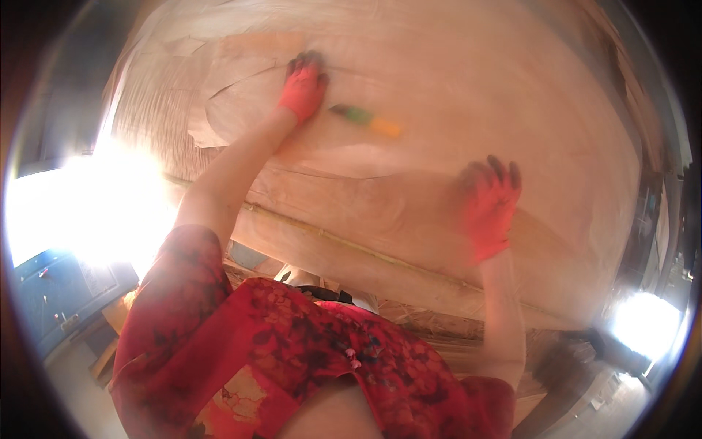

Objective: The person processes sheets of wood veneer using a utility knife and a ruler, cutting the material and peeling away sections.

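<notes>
My left hand (306,86), in a red glove with dark fingertips, rests on a large sheet of thin pale wood veneer (409,58). Its fingers are spread, beside a split in the sheet. Just right of it lies a short, blurred tool (365,121) with a dark end, a green middle and a yellow end; its kind cannot be made out. Over the right part of the sheet is my right hand (491,208), gloved alike and smeared by motion. Its fingers look apart, with nothing visible in them; whether it touches the veneer is unclear.
A torn, rippled veneer piece (168,102) lies at the far left. A thin strip (329,235) runs along the near side of the stack. Wood scraps (431,322) are below it. A blue cabinet-like box (66,289) stands at left, near bright glare.
</notes>
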### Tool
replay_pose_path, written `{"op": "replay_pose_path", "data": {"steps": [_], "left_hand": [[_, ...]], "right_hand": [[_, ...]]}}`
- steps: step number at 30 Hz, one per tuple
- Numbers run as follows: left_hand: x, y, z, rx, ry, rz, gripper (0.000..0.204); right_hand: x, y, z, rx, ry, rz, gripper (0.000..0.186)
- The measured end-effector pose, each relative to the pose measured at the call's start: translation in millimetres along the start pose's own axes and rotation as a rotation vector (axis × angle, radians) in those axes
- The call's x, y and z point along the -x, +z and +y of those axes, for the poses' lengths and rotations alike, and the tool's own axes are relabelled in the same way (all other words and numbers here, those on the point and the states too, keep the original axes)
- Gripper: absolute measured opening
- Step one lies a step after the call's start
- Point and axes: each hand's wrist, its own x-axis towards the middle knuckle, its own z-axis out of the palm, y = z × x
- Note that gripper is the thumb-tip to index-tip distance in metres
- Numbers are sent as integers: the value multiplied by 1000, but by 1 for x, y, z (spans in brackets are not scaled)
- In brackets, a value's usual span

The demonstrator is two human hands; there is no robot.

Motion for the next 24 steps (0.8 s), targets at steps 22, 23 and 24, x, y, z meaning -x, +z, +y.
{"op": "replay_pose_path", "data": {"steps": [22, 23, 24], "left_hand": [[29, -155, 146, -26, 508, -390, 52], [35, -151, 136, -33, 463, -407, 53], [53, -154, 116, -23, 405, -365, 55]], "right_hand": [[-177, 51, 134, 246, 82, 82, 44], [-168, 36, 123, 174, -11, 99, 52], [-159, 33, 96, 56, -135, 111, 62]]}}
